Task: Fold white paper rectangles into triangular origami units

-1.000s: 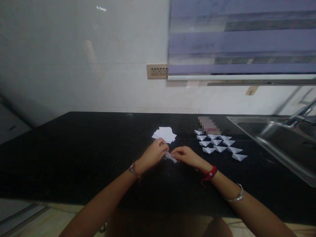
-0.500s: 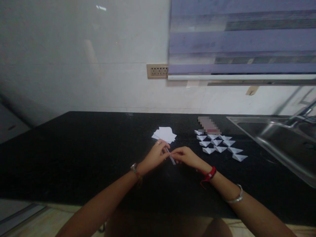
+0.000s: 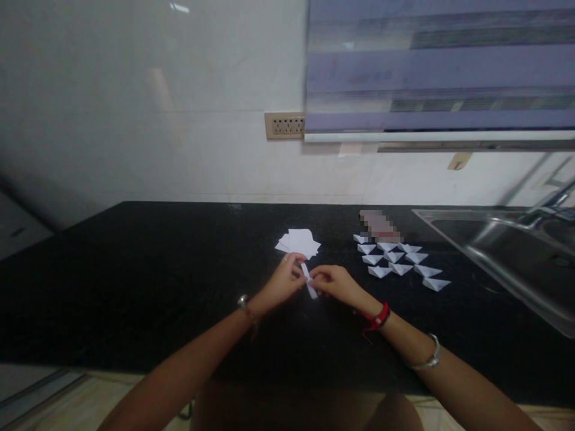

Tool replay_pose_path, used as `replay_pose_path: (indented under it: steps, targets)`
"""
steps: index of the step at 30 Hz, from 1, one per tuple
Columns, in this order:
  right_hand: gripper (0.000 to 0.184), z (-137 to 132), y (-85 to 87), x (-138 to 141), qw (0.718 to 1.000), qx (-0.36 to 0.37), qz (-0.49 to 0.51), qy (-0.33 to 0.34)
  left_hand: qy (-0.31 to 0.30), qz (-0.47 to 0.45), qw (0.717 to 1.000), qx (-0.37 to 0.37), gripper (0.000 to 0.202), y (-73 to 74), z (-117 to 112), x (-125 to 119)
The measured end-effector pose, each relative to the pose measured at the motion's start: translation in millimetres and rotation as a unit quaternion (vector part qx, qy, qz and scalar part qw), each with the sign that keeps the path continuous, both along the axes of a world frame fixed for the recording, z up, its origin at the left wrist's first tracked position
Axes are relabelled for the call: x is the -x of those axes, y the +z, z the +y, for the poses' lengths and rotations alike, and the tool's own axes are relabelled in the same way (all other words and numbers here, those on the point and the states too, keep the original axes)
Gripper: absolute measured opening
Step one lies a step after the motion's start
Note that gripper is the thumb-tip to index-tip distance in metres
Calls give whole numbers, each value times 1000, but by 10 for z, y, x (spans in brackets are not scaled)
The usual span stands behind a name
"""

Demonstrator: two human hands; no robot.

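Note:
Between my hands is a narrow folded piece of white paper [image 3: 311, 291], slanting from upper left to lower right. My left hand [image 3: 287, 275] grips its left side, fingers curled around the upper part. From the right, my right hand [image 3: 335, 281] pinches the paper near its middle with thumb and forefinger. Just beyond my left fingertips lies a loose stack of white paper sheets [image 3: 300, 241]. To the right, several folded white paper shapes [image 3: 393, 257] with pointed ends sit in rough rows.
A pixelated flat object [image 3: 380, 225] lies behind the folded shapes. A steel sink [image 3: 516, 263] is set into the black countertop [image 3: 157, 281] at the right. The wall behind carries a socket panel [image 3: 285, 126] and a purple striped blind [image 3: 431, 72].
The folded paper has turned so more of its white face shows between my hands. My fingers have shifted slightly on it. The stack and folded shapes stay in place.

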State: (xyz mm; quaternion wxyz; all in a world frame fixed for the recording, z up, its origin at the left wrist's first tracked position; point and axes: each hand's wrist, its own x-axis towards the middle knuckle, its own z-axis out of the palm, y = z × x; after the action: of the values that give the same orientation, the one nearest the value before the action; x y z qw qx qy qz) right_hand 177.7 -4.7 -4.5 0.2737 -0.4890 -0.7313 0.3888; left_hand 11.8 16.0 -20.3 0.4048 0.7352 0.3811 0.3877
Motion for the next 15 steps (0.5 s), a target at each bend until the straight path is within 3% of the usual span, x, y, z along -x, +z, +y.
replay_pose_path:
  steps: [15]
  targets:
    - [19, 8, 19, 2, 998, -41, -40, -16, 25, -37, 999, 28, 40, -129, 60, -34]
